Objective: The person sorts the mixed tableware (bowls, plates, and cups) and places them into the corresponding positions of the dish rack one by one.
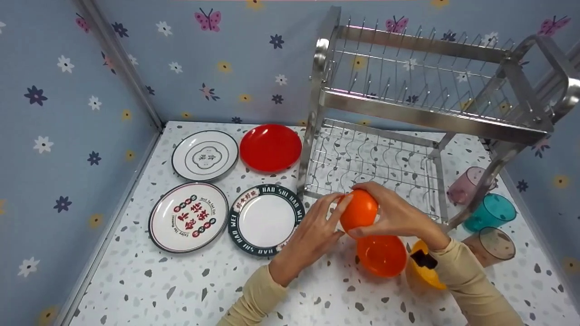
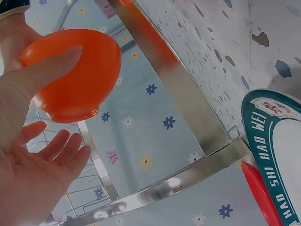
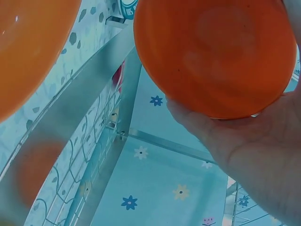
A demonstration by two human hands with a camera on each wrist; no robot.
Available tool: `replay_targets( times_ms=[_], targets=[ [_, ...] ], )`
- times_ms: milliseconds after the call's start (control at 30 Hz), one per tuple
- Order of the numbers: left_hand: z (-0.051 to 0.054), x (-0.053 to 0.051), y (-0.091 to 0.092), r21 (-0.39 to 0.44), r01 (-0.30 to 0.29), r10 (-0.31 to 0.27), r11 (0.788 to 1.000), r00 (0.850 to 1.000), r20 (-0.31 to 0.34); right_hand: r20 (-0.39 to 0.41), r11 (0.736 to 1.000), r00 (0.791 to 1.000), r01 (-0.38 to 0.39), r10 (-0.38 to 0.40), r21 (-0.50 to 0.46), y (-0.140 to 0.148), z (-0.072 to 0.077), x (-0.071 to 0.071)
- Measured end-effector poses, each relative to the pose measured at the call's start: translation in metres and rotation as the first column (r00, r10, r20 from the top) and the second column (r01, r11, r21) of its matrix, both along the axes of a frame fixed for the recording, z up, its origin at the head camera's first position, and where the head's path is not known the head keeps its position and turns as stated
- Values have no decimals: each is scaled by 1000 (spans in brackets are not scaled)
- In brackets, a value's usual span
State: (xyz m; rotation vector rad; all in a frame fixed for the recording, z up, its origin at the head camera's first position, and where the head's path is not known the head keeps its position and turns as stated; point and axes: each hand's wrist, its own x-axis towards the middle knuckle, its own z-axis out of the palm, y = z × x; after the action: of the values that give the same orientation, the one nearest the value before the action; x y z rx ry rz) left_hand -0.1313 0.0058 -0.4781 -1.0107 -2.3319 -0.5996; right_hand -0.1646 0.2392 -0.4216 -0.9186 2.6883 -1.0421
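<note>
My right hand (image 1: pixel 403 210) grips an orange bowl (image 1: pixel 359 213), thumb on the near side and fingers over the far rim. In the right wrist view, the held bowl's hollow inside (image 3: pixel 211 56) faces that camera. My left hand (image 1: pixel 312 228) is at the bowl's left side. In the left wrist view, its thumb lies along the bowl's outer wall (image 2: pixel 101 66), while the loose fingers (image 2: pixel 61 150) are spread apart near the foot ring. A second orange bowl (image 1: pixel 383 258) sits mouth up on the table below. Beside it, a yellow bowl (image 1: pixel 432 276) is partly hidden by my right forearm.
Behind my hands stands a two-tier metal dish rack (image 1: pixel 430 113). To the left lie a red plate (image 1: pixel 270 148), two white plates (image 1: pixel 205 156) (image 1: pixel 188 235) and a green-rimmed plate (image 1: pixel 266 224). Pink (image 1: pixel 466 183), teal (image 1: pixel 491 213) and brownish (image 1: pixel 491 246) cups are at the right.
</note>
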Motion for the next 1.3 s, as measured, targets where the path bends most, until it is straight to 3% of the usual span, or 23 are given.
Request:
replay_targets(
  times_ms=[233,433,533,667,867,1167,1300],
  targets=[
    [2,-7,-6,101,-32,22,994,995,97,4,998,998,56,-56,2,3,-2,-11],
    [1,-16,-6,248,-83,50,965,990,133,-22,996,996,86,-85,5,3,-4,-22],
    [1,-22,-6,331,-131,83,934,984,156,-16,993,993,114,-114,1,2,-4,-28],
    [4,-33,-5,445,-207,123,871,970,210,-3,987,987,161,-161,6,1,-4,-37],
    [10,-56,0,544,-318,140,776,929,343,-48,986,985,167,-168,-26,-2,-8,-57],
    [12,-76,3,586,-367,39,722,868,494,-138,986,977,154,-161,-60,-6,-14,-81],
    [14,-85,5,600,-375,29,707,863,505,-163,984,971,168,-175,-54,-7,-16,-91]
  ],
)
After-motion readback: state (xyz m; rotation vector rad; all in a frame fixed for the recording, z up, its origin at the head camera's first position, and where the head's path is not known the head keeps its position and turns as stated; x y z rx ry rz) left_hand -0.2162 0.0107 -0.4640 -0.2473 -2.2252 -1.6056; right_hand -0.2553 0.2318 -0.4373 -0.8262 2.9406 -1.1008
